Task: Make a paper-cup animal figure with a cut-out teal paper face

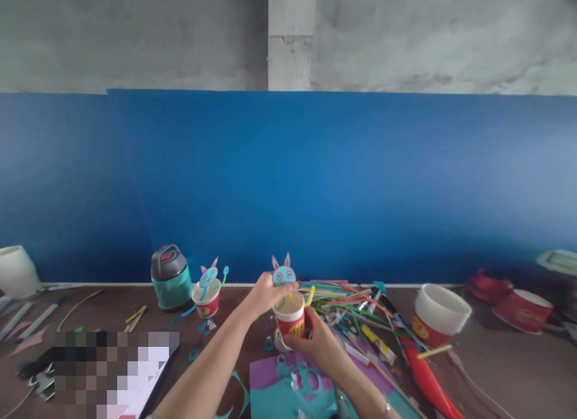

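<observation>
A red and white paper cup [291, 317] is held above the table in front of me. My right hand [315, 341] is closed around its right side and lower front. My left hand [265, 293] pinches the lower part of a light-blue paper rabbit head [283, 276], which has pink-lined ears and eyes, at the cup's rim. A yellow bendy straw [310, 295] pokes out of the cup on the right. Further left stands a second cup [208, 308] bearing a similar rabbit head [209, 277] and a small blue paper piece on a straw.
A teal and black canister [171, 281] stands back left. Coloured straws [356, 299] lie heaped behind my right hand. Teal and purple paper [270, 389] with cut-outs lies below. Stacked cups [439, 317] and a red object [426, 374] are at right, a blurred-out phone-like object [148, 371] at left.
</observation>
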### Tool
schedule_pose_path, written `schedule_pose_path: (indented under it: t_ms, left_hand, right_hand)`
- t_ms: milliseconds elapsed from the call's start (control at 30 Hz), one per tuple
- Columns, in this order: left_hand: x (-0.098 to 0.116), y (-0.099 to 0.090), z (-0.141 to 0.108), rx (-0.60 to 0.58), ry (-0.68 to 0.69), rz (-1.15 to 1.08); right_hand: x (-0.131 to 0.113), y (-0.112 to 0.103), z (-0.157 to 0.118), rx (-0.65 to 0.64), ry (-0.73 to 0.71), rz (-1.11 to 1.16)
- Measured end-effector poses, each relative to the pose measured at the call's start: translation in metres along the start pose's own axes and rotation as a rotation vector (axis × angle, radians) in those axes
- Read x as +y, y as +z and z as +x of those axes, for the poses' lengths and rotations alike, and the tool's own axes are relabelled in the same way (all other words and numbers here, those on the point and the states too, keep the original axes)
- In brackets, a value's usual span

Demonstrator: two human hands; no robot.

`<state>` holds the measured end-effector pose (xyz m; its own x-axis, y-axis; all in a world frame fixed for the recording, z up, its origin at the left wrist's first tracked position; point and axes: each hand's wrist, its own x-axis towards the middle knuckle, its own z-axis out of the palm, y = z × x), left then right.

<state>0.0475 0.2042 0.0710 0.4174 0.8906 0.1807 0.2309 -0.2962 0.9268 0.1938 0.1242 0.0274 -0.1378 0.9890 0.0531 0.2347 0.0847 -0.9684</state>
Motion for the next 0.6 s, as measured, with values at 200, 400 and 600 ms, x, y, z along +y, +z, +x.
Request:
schedule_pose_path:
  t_ms: [200,400,600]
  left_hand:
    - [0.016,0.0,-0.029,0.723,0.258,0.222]
    - [-0.008,0.024,-0.065,0.475,-0.024,0.053]
    - [-0.011,0.047,-0.069,0.301,0.039,-0.125]
  right_hand:
    - [0.004,-0.004,0.003,0.092,-0.019,0.134]
    - [0.005,0.0,0.003,0.176,-0.024,0.046]
    - [0.011,0.017,-0.007,0.154,-0.147,-0.434]
